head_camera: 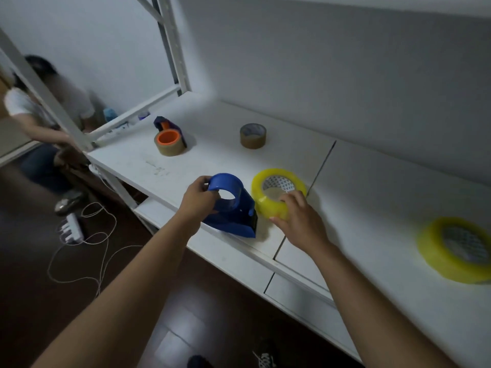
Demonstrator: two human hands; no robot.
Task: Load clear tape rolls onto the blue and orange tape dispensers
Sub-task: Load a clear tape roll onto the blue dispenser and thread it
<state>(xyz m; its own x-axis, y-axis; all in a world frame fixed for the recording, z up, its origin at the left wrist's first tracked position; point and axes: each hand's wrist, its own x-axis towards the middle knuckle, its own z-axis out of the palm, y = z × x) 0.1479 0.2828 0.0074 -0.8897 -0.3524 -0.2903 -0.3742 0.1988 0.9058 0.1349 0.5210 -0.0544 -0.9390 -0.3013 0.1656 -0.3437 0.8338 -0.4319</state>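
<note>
So, blue dispenser (233, 208) gripped at hub by left hand (198, 199), stood near shelf (186, 166) front edge. Yellowish tape roll (277, 192) just beside, grasped by right hand (300, 221).

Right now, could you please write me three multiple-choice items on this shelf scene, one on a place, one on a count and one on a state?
1. Where does the second yellowish tape roll lie?
A. On the floor
B. Far right on the white shelf
C. On the blue dispenser's drum

2. How many brown tape rolls are on the shelf?
A. Two
B. Four
C. None

3. What is the left hand doing?
A. Hanging idle
B. Pressing flat on the shelf
C. Gripping the drum of the blue dispenser

Answers:
1. B: it lies flat near the right edge of the picture.
2. A: one brown roll lies alone, the other brown roll sits on the orange dispenser.
3. C: its fingers curl round the drum's rim, while the right hand holds the nearer yellowish roll.
</note>
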